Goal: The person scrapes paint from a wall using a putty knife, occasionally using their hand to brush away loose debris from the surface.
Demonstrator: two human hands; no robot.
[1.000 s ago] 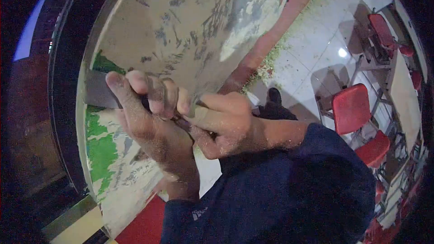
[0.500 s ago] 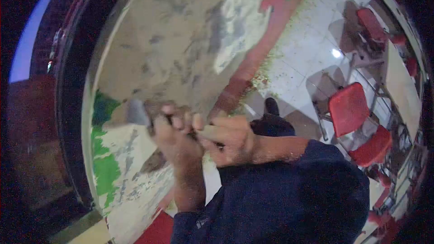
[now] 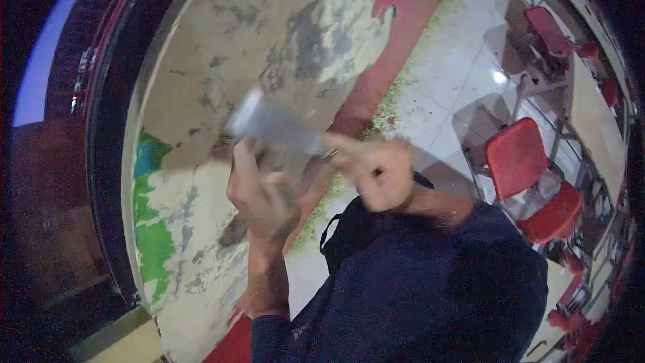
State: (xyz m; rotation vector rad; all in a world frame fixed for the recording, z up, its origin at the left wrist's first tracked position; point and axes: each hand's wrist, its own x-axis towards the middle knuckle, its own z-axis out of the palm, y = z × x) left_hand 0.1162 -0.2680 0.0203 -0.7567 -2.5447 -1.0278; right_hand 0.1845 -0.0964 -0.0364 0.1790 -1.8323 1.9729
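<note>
My right hand (image 3: 379,175) is closed around the handle of a paint scraper (image 3: 275,124). Its wide metal blade points left and is blurred by motion. Just below the blade is my left hand (image 3: 262,191), apart from the tool, with its fingers loosely spread and somewhat smeared. Behind both hands stands a wall (image 3: 201,87) with patchy, peeling paint. Bare beige and grey areas show, along with green paint (image 3: 154,255) at the left and a red band (image 3: 376,87) along the wall's bottom. Whether the blade touches the wall I cannot tell.
Paint flakes (image 3: 386,111) lie scattered on the white tiled floor (image 3: 430,94) along the wall. To the right stand red folding chairs (image 3: 517,158) and a long pale table (image 3: 594,117). A dark frame (image 3: 111,128) borders the wall at the left.
Both hands were on the scraper before; my left hand has let go of it. My right hand has moved up and to the right, and the blade has swung upward.
</note>
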